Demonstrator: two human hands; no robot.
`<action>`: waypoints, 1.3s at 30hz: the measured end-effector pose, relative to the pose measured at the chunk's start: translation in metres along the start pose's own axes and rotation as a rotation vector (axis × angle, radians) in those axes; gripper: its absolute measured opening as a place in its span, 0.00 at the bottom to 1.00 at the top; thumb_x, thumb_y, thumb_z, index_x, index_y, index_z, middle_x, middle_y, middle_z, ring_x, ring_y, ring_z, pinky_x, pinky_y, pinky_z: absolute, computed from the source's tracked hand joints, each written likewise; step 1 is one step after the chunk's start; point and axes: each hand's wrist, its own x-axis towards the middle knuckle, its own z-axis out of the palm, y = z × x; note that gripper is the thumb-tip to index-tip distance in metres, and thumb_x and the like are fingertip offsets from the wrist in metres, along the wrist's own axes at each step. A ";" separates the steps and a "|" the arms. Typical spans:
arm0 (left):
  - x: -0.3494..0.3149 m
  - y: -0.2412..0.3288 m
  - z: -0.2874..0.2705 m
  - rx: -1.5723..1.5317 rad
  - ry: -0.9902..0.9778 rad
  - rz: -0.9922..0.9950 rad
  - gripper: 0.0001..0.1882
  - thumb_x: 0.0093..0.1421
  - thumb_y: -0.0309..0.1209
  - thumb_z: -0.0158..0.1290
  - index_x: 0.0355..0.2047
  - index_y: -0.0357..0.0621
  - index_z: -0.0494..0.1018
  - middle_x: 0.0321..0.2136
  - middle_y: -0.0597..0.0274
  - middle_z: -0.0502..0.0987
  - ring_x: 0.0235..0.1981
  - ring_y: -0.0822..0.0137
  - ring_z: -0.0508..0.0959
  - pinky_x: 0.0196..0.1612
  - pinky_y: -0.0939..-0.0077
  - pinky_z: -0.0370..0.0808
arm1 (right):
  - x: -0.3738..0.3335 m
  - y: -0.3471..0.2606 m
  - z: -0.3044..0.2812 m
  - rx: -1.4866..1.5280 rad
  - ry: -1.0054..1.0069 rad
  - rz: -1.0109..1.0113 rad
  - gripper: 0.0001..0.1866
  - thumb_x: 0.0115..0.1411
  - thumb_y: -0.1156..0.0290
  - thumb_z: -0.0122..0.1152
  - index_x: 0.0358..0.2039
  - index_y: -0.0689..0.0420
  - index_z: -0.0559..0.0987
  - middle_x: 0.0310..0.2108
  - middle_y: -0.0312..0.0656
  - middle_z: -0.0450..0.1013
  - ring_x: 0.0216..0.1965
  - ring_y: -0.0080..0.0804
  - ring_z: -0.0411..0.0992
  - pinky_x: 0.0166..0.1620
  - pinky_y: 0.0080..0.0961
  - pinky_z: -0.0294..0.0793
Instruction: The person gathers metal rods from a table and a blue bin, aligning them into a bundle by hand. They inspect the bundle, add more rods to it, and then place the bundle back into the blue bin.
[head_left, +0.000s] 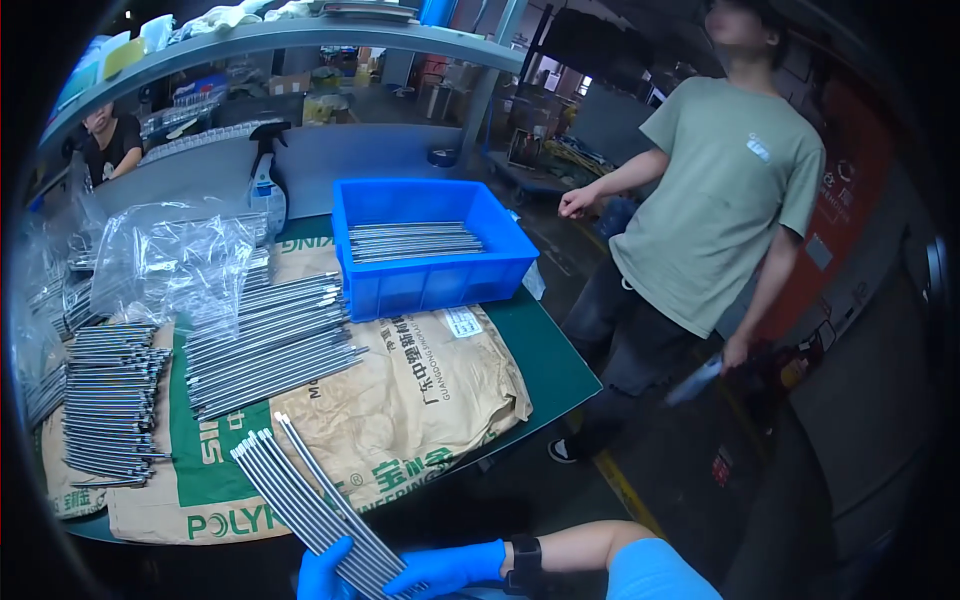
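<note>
A fanned bundle of thin metal rods (pixel 312 508) with pale tips is held near the lower edge, slanting up to the left over the table's front edge. My left hand (pixel 324 572), in a blue glove, grips the bundle from its left side. My right hand (pixel 445 567), gloved too and with a black wrist strap, closes on the rods' lower end; its fingertips are partly cut off by the frame. One rod stands slightly apart on the right. Beyond lie a row of similar rods (pixel 265 345) and, farther left, a dense stack of rods (pixel 112 405).
Brown paper sacks (pixel 440 375) cover the green table (pixel 545 355). A blue bin (pixel 440 280) holding rods, clear plastic bags (pixel 165 265) and a spray bottle (pixel 266 185) stand farther back. A person (pixel 725 200) stands at right; another person (pixel 110 150) is at far left. A shelf (pixel 290 35) spans above.
</note>
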 end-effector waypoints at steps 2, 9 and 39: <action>0.001 0.003 0.001 -0.032 -0.008 -0.030 0.22 0.51 0.19 0.50 0.48 0.33 0.63 0.39 0.47 0.73 0.39 0.52 0.76 0.43 0.55 0.76 | -0.004 -0.004 0.006 0.019 -0.006 0.000 0.17 0.60 0.72 0.49 0.47 0.69 0.70 0.42 0.55 0.72 0.44 0.43 0.73 0.41 0.35 0.78; -0.008 0.011 0.010 -0.040 -0.010 -0.060 0.20 0.52 0.20 0.49 0.47 0.33 0.63 0.37 0.46 0.73 0.39 0.51 0.76 0.42 0.55 0.77 | -0.013 -0.012 0.023 -0.014 0.021 -0.026 0.17 0.60 0.70 0.50 0.46 0.68 0.71 0.41 0.53 0.73 0.41 0.40 0.74 0.40 0.34 0.78; -0.037 0.037 0.038 0.008 -0.167 -0.057 0.22 0.54 0.21 0.48 0.50 0.32 0.61 0.42 0.38 0.70 0.46 0.48 0.73 0.46 0.53 0.74 | -0.014 -0.015 0.031 0.039 -0.052 -0.015 0.19 0.61 0.70 0.47 0.49 0.68 0.68 0.44 0.55 0.71 0.47 0.43 0.71 0.46 0.33 0.75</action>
